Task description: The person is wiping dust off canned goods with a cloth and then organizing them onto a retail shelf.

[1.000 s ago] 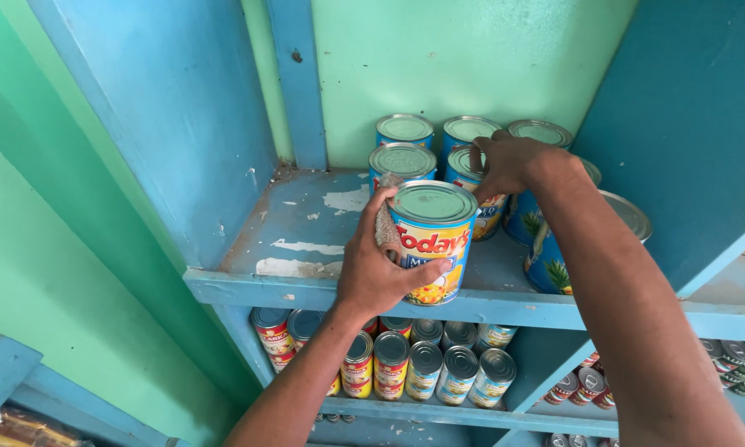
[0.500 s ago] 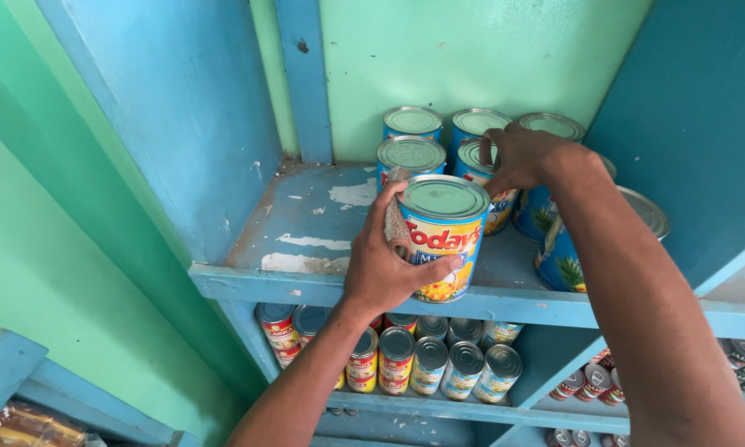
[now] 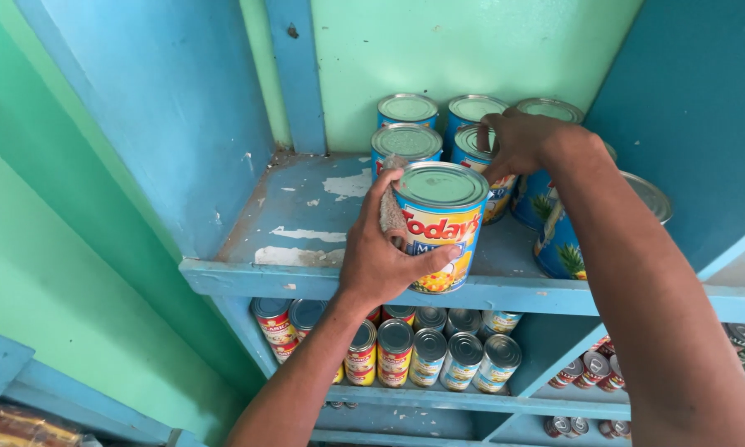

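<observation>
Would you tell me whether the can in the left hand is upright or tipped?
Upright: the can in the left hand shows its lid level on top.

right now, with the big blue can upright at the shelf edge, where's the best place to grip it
Probably the mid-body of the big blue can, from the open front left: it stands upright, with other cans close behind. The left hand already wraps it there.

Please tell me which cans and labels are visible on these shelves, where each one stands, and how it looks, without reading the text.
Held can: front edge of the upper shelf, in the left hand; blue label, red lettering, fruit picture, pale green lid.
Rear cans: back of the same shelf; blue, pale green lids; the right hand rests on one.
Small cans: lower shelf; grey lids, red, yellow and blue labels.
Small cans at far right: lower down; red labels.
</observation>
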